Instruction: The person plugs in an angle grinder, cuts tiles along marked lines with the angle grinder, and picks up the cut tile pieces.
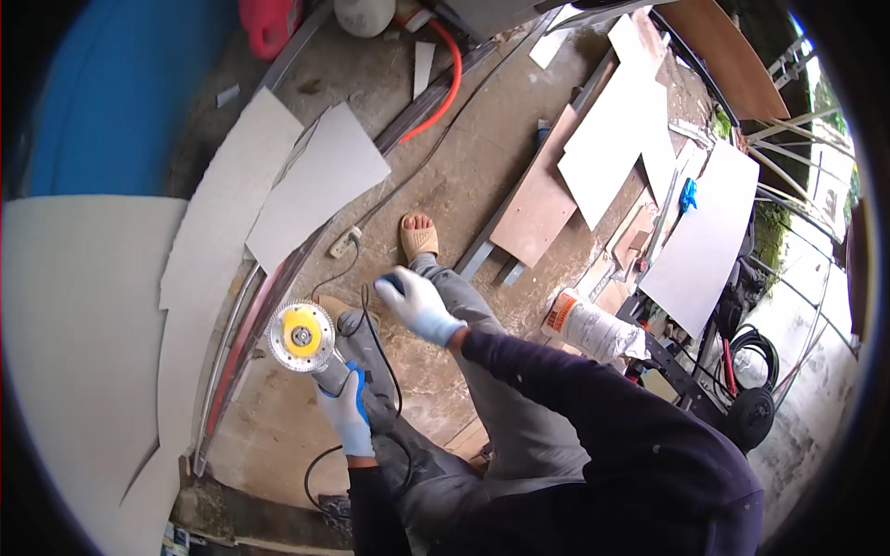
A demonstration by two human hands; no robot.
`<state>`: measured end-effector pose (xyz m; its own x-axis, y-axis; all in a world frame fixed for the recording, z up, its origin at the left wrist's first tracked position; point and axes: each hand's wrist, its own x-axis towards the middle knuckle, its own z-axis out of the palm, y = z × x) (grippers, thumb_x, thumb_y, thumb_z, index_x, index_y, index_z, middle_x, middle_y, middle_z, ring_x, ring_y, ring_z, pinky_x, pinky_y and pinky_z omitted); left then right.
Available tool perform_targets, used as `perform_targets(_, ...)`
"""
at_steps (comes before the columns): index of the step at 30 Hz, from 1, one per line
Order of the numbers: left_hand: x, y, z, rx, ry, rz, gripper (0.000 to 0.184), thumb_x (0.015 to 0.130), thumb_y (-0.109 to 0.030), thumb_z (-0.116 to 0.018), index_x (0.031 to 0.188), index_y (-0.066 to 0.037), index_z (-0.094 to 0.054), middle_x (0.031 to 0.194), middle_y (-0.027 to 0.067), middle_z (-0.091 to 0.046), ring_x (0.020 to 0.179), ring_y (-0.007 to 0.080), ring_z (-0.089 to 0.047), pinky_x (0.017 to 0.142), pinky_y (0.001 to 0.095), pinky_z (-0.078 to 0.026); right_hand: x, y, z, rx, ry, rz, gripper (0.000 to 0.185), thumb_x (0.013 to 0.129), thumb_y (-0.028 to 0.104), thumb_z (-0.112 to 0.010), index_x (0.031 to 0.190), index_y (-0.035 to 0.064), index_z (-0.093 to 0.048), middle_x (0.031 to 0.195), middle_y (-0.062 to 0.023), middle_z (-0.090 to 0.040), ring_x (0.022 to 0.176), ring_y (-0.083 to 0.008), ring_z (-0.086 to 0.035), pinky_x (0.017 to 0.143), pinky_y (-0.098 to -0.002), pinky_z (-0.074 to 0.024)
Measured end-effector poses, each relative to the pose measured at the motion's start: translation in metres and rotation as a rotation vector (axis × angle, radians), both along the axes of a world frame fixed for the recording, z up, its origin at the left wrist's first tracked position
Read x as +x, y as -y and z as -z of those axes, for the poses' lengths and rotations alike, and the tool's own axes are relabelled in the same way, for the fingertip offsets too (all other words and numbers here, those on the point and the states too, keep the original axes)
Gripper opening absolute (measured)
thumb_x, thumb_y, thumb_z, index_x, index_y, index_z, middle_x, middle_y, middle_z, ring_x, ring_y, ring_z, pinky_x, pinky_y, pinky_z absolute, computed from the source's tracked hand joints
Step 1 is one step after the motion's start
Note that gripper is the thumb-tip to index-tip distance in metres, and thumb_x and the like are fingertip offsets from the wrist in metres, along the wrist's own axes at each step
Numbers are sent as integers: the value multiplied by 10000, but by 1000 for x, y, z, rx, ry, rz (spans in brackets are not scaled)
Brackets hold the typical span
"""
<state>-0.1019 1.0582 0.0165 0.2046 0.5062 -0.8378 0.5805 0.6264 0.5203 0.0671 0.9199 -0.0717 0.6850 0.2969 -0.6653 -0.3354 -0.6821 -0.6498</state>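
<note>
My left hand, in a white and blue work glove, is wrapped round the body of an angle grinder. The grinder's toothed cutting disc, with a yellow centre, faces up toward me. My right hand, gloved alike, is raised above my legs, apart from the grinder. Its fingers are curled in, and what they hold, if anything, is hidden. A black power cord loops between the two hands and past my leg.
Pale cut boards lean at the left beside a long metal rail. An extension socket lies on the floor near my sandalled foot. More boards lie farther right, with a white bucket and a coiled black hose.
</note>
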Motion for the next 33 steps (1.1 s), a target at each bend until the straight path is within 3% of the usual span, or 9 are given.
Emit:
perform_targets(1,9,5,-11,93,25,49,518,869,9,-730,1341,48,-522,1186,130,-676,1022,200,-672,915,341,-562,0,7,-44,120,-12,17,317,970,293,-673,1102,6,-659,1016,-207,-713,984,-357,-703,871,-416,-551)
perform_targets(3,45,9,-46,287,64,178,530,836,7,-768,1309,25,-529,1107,88,-665,943,173,-656,871,321,-554,7,20,-120,278,-62,1,466,939,318,-714,1262,8,-584,1163,-208,-665,1106,-339,-656,961,-407,-514)
perform_targets(7,112,6,-128,209,189,415,559,770,-72,-834,1258,-20,-567,1145,57,-665,979,166,-642,906,341,-522,12,27,-224,448,-2,5,749,887,362,-779,1462,0,-464,1385,-230,-564,1317,-337,-547,1114,-398,-428)
perform_targets(13,162,16,-248,171,462,1021,516,756,-81,-846,1205,-14,-601,1103,109,-721,974,205,-702,876,352,-552,2,37,-328,913,-265,571,626,929,237,-774,1439,0,-497,1402,-105,-574,1282,-151,-512,1115,-336,-405)
perform_targets(17,148,40,-290,170,466,1292,633,716,-176,-885,1240,-3,-574,1115,187,-731,1037,295,-729,874,383,-569,-26,56,-363,968,-360,662,507,947,215,-750,1364,-2,-559,1287,-53,-647,1182,-126,-580,1053,-308,-454)
perform_targets(18,139,40,-290,72,433,1337,614,731,-161,-867,1249,-5,-575,1146,168,-724,1050,266,-719,892,374,-565,-35,61,-369,965,-336,709,504,947,215,-749,1363,2,-559,1284,-51,-645,1179,-122,-577,1052,-306,-454)
perform_targets(21,100,48,-294,-273,416,1221,539,823,-136,-802,1294,-16,-568,1171,109,-692,1064,213,-683,924,350,-551,-66,73,-380,970,-269,881,479,950,210,-742,1351,19,-562,1258,-40,-644,1161,-103,-566,1049,-296,-453)
perform_targets(25,64,65,-333,-486,237,1120,361,910,-163,-725,1213,-27,-585,961,62,-677,801,148,-688,711,286,-570,-66,92,-414,887,-146,965,444,941,210,-744,1307,39,-559,1211,-36,-646,1085,-105,-597,981,-303,-485)
perform_targets(33,55,98,-328,-807,303,946,376,1004,-333,-550,1168,0,-607,910,122,-673,730,211,-681,567,323,-541,-87,133,-417,1152,-461,1091,408,1007,342,-662,1274,44,-577,1163,-64,-667,995,-150,-660,904,-315,-545)
